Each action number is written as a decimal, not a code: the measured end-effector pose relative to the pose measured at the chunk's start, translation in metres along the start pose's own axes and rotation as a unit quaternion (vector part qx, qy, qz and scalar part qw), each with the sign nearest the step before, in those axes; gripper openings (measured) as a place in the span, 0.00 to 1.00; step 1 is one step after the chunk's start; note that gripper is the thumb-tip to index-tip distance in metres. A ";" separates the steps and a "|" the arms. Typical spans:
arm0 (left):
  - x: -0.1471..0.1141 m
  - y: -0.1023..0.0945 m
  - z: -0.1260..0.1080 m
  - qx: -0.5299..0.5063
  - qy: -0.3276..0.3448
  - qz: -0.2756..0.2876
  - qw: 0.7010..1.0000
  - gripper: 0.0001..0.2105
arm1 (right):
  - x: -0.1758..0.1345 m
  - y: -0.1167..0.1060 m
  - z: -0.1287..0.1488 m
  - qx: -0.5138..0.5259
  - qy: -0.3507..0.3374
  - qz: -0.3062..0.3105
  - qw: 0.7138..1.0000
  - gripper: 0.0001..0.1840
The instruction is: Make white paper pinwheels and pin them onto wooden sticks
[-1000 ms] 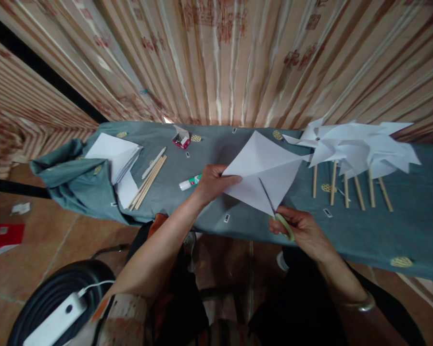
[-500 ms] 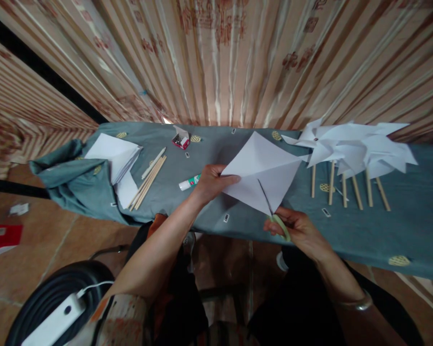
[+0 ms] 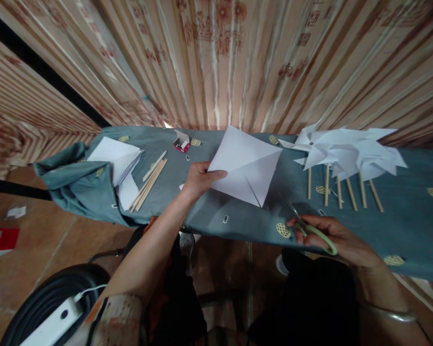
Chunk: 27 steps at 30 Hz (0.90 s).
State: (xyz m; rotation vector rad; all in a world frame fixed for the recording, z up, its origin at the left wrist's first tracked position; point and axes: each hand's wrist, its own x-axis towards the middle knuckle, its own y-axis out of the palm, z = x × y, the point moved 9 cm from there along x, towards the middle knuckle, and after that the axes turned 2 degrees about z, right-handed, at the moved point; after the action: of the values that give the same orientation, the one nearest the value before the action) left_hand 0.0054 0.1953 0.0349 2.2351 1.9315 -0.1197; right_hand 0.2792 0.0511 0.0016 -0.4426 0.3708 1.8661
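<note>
Striped, patterned curtains [image 3: 223, 77] hung behind the bench [image 3: 245, 226], which was draped in teal cloth. Over its middle, the left hand [image 3: 201, 180] pinched the left corner of a square white sheet [image 3: 243, 161], thumb flat on top and the fingers beneath mostly out of sight; whether the paper touched the cloth could not be told. One slit ran inward from its near corner. Curled around the pale green handles of the scissors [image 3: 330, 243], the right hand [image 3: 350, 244] was apart from the sheet, nearer the front edge, the blade tips blurring into the cloth. Beside the left wrist only a white tip [image 3: 181, 186] of some object showed, the rest covered. Farther left lay thin wooden sticks [image 3: 149, 185], a small red box [image 3: 181, 144] whose dark contents were too small to make out, and a paper stack [image 3: 115, 156] partly hidden by bunched cloth. To the right, white pinwheels [image 3: 346, 149] overlapped too much to separate, six stems showing below. At lower left, a white device [image 3: 54, 322] was cut off by the frame.
</note>
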 end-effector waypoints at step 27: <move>-0.025 0.060 0.009 -0.178 -0.015 0.085 0.980 0.27 | 0.007 -0.041 0.046 0.043 -0.238 -0.369 0.897 0.22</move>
State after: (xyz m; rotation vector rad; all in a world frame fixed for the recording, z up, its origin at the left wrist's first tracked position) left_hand 0.0613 0.1616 0.0357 2.1260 1.5885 0.1997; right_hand 0.3106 0.0913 0.0371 -0.0299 -0.0588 1.1447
